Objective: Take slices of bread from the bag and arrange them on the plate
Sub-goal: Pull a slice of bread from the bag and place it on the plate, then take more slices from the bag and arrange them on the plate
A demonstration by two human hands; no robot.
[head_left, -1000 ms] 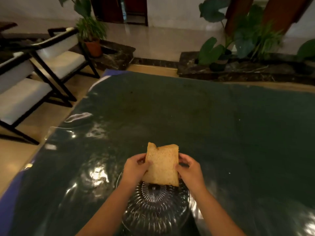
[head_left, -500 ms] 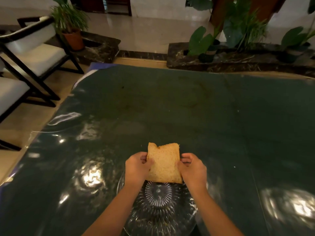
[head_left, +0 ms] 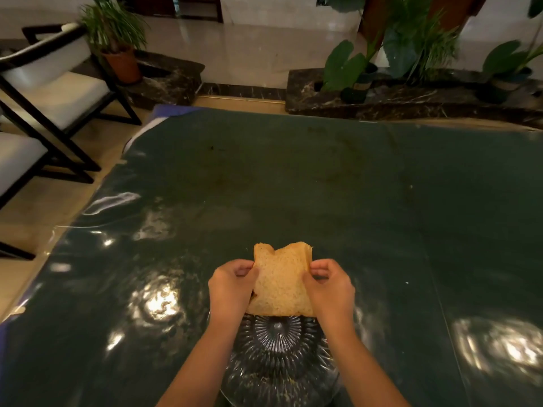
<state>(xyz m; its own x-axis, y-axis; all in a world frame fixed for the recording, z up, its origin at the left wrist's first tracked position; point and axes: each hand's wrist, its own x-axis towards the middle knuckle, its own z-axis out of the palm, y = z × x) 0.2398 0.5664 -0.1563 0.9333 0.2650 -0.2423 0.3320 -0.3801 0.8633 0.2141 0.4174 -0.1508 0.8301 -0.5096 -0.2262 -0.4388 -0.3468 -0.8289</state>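
Nearest you, the ribbed glass plate (head_left: 279, 356) sits bare on the dark table (head_left: 323, 186). Above its far rim you hold a bread slice (head_left: 280, 282) tilted up, your left hand (head_left: 230, 287) pinching its left edge and your right hand (head_left: 330, 287) its right edge. Over the last second the slice has stayed over that rim and barely dropped, so it looks ready to be laid down. It may be two slices pressed together; the edge is too dim to tell. No bag shows. Beyond stand chairs (head_left: 50, 92) and potted plants (head_left: 411, 45).

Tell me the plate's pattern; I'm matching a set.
Clear glass plate with ribs radiating from a central hub, seen in the head view.
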